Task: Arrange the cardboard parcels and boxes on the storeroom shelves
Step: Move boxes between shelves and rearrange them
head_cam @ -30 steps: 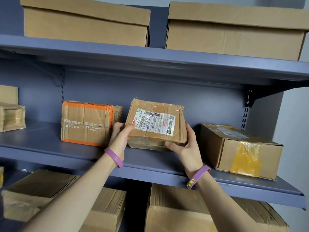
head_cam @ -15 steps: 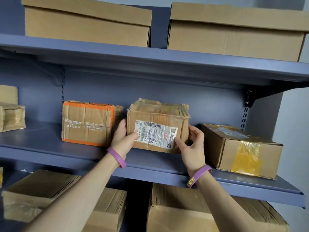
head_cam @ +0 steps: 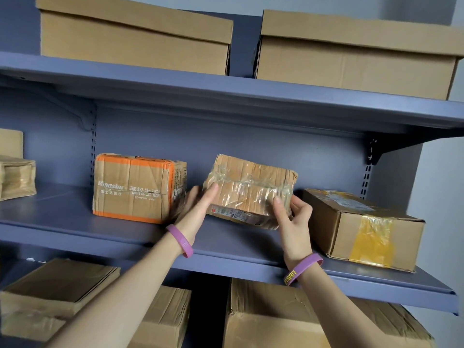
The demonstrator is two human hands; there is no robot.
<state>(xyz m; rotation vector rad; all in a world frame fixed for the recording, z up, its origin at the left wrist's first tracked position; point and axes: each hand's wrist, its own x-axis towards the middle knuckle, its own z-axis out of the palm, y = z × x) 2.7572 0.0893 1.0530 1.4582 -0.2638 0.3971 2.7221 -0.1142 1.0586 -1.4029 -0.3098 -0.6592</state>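
Both hands clasp the taped parcel (head_cam: 248,189) from either side, left hand (head_cam: 198,204) and right hand (head_cam: 291,212) with fingers closed on its ends, tilting it above the middle shelf (head_cam: 75,212). It hangs between the orange-taped box (head_cam: 135,187) and the yellow-taped box (head_cam: 361,229), apparently to fit that gap squarely.

"Kingstar", "POMPOM LIFE" printed white on orange-taped box (head_cam: 133,188); parcel label (head_cam: 234,212) print unreadable.
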